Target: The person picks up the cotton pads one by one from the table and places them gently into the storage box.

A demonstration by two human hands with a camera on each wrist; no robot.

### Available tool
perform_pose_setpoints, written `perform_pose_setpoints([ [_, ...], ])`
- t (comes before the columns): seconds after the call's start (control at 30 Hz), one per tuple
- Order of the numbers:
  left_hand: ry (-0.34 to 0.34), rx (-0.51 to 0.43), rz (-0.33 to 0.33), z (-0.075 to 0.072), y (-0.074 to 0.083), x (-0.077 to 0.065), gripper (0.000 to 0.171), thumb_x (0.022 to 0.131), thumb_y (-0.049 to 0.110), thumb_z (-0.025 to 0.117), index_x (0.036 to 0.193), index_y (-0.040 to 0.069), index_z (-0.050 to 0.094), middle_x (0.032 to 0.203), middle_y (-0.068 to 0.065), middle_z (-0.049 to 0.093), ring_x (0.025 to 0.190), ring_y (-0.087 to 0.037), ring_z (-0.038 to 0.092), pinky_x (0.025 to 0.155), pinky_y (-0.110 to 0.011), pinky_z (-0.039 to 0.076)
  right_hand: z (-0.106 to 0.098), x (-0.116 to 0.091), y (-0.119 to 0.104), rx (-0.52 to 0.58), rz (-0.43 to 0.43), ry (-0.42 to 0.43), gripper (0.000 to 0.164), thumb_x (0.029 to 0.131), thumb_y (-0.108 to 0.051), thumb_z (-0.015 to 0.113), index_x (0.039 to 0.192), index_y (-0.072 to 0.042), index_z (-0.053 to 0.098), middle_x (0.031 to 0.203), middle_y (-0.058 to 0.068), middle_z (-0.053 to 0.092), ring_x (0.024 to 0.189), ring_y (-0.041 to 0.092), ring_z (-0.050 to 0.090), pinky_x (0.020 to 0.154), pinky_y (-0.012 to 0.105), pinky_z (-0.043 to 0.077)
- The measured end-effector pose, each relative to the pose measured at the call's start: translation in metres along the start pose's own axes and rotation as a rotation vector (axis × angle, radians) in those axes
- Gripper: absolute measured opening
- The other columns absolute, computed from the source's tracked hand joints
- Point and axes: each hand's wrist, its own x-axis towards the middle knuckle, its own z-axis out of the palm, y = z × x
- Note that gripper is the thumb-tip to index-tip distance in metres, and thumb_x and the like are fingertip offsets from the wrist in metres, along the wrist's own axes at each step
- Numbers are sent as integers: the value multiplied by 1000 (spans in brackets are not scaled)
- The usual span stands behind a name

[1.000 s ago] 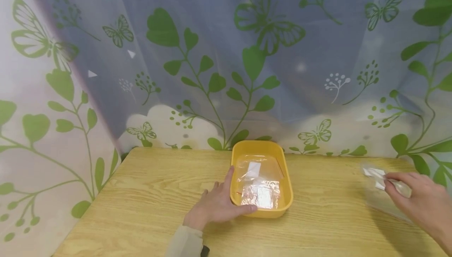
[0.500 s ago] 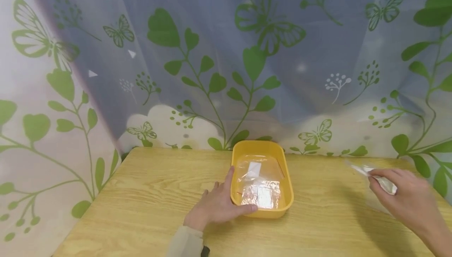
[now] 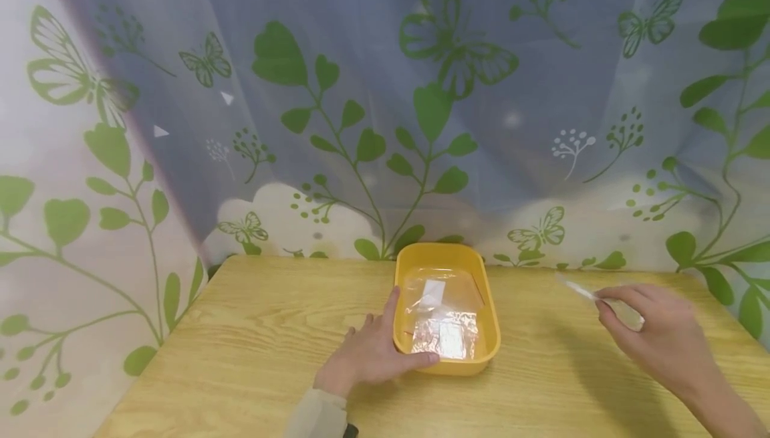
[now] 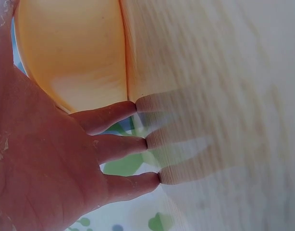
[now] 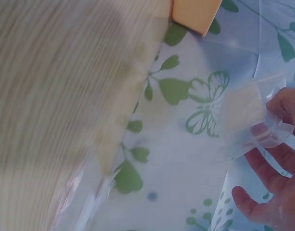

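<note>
Clear packet (image 5: 241, 108) is hanging above the bench (image 3: 252, 331), right of the yellow tray (image 3: 439, 257); the right hand (image 3: 664, 331) is pinching it, while the left hand (image 3: 375, 354), fingers spread, is steadying the tray. Transferring seems underway, probably calling for moving leftward, then releasing inside.
</note>
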Motion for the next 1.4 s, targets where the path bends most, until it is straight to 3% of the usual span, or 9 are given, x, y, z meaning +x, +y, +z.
perform_pose_setpoints([
  [0.07, 1, -2, 2, 1, 1, 0, 127, 76, 87, 61, 166, 29, -8, 160, -27, 39, 151, -50, 30, 120, -74, 19, 3, 2, -5, 17, -16, 9, 14, 89, -28, 69, 89, -19, 80, 80, -2, 77, 69, 23, 68, 60, 15, 47],
  [0.13, 4, -5, 2, 2, 1, -1, 127, 76, 87, 61, 166, 30, -7, 160, -27, 39, 151, -51, 30, 120, -74, 19, 6, 5, -11, 39, -26, 10, 12, 89, -26, 69, 90, -19, 79, 80, -3, 77, 69, 24, 68, 61, 18, 48],
  [0.2, 6, -8, 4, 2, 1, -1, 127, 76, 87, 61, 166, 30, -7, 160, -27, 40, 151, -51, 31, 119, -75, 20, 10, 8, -19, 48, -12, 0, 9, 81, -16, 76, 89, -19, 79, 81, -3, 76, 72, 23, 66, 66, 23, 46],
  [0.3, 1, -8, 5, 2, 0, 0, 127, 76, 87, 61, 166, 30, -8, 160, -27, 40, 151, -51, 30, 119, -75, 19, 15, 13, -30, 70, 21, -22, 25, 69, -1, 81, 89, -16, 77, 84, -1, 76, 79, 22, 64, 76, 36, 44],
  [0.4, 3, 2, 4, 1, 0, 0, 127, 76, 88, 60, 166, 30, -7, 159, -28, 40, 150, -51, 31, 120, -74, 19, 18, 19, -39, 88, 45, -34, 25, 69, 1, 81, 89, -14, 76, 86, 1, 76, 83, 22, 63, 78, 40, 40],
  [0.67, -1, -1, -2, 1, 0, 0, 127, 75, 88, 61, 166, 29, -6, 158, -30, 40, 150, -52, 32, 120, -73, 21, 28, 29, -53, 115, 24, -49, 25, 71, -1, 83, 91, -16, 77, 89, 0, 76, 87, 23, 65, 80, 41, 43],
  [0.93, 2, 3, -4, 0, 0, 1, 127, 75, 89, 60, 166, 29, -6, 158, -28, 42, 151, -51, 31, 121, -73, 20, 41, 39, -62, 135, -48, 1, 26, 70, -4, 82, 91, -18, 78, 87, -4, 76, 80, 21, 67, 77, 33, 47],
  [1.4, 9, 14, 0, 1, -1, 2, 128, 75, 89, 60, 166, 29, -6, 159, -25, 42, 150, -50, 32, 120, -74, 20, 60, 49, -80, 193, -79, -16, 21, 73, -5, 79, 91, -16, 77, 88, -3, 75, 84, 19, 65, 74, 39, 45],
])
